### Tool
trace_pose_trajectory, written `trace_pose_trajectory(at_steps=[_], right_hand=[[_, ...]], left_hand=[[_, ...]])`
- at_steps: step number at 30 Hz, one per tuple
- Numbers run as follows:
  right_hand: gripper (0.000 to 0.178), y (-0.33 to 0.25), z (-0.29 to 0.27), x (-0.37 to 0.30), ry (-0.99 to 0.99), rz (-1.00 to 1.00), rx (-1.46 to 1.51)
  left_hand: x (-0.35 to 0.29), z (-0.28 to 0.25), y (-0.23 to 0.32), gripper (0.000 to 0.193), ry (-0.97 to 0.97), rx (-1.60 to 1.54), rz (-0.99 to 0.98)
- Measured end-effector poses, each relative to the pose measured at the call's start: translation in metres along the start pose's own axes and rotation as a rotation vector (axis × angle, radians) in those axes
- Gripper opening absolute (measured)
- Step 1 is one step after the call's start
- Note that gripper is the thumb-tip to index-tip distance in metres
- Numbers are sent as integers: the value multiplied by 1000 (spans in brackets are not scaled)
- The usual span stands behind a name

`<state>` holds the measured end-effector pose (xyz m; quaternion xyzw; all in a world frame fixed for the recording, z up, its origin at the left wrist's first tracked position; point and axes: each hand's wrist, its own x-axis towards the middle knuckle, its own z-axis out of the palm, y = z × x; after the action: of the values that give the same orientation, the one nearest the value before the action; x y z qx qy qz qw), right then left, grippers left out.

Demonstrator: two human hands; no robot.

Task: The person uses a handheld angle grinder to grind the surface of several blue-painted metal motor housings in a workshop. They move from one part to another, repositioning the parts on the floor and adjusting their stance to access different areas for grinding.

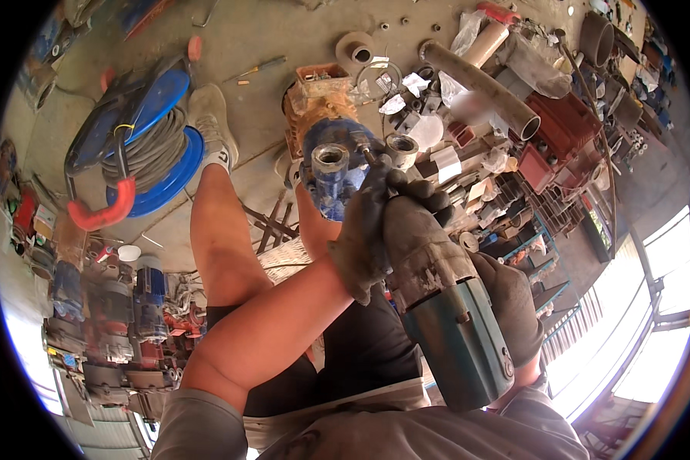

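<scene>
A large impact wrench (456, 337) with a teal body and worn grey front lies across my lap, its nose toward a blue-painted pump or motor housing (331, 180). My right hand (507, 299), in a dark glove, is closed round its grip; the tool hides some fingers. My left hand (366, 222), also gloved, crosses in front and curls round the wrench's nose, fingertips beside a small metal bit or bolt (366, 152) at the housing. The housing has an open round port (330, 156) and joins a rusty orange casting (314, 107) between my feet.
A blue cable reel (149, 165) with a red handle stands at left. A screwdriver (257, 67) lies on the floor. Metal pipes (483, 88), red castings (563, 126) and loose parts crowd the right. Several motors, one blue (150, 295), stand at lower left.
</scene>
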<state>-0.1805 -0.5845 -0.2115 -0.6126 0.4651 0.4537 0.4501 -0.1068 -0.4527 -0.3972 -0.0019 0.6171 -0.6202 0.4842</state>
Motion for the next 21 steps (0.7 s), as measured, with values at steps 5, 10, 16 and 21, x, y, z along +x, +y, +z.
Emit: trace_pose_trajectory(at_steps=[5, 10, 16, 21], right_hand=[[68, 33, 39, -12, 65, 119, 410], [79, 53, 94, -33, 158, 67, 497], [95, 46, 83, -28, 103, 147, 620], [89, 42, 79, -29, 72, 155, 633]], left_hand=[[-2, -2, 0, 43, -79, 33, -10], [-1, -8, 1, 39, -178, 23, -35], [0, -3, 0, 38, -95, 65, 6], [-4, 3, -1, 41, 38, 102, 53]])
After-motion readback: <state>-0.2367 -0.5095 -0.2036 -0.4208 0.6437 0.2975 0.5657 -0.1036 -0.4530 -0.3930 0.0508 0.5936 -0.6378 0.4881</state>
